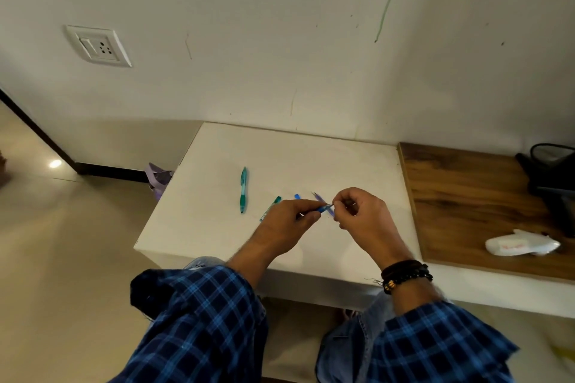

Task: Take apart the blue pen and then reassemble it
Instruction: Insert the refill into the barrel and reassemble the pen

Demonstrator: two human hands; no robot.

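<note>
- Here, your left hand pinches the blue pen above the white table.
- Your right hand grips its tip end.
- Risk: small loose parts could roll off.

Two hands, one teal pen.

table: matt white, smooth | shelf: wood grain | teal pen: glossy translucent plastic

Left hand pinched, right hand seemingly pinched, fingertips meeting
</note>
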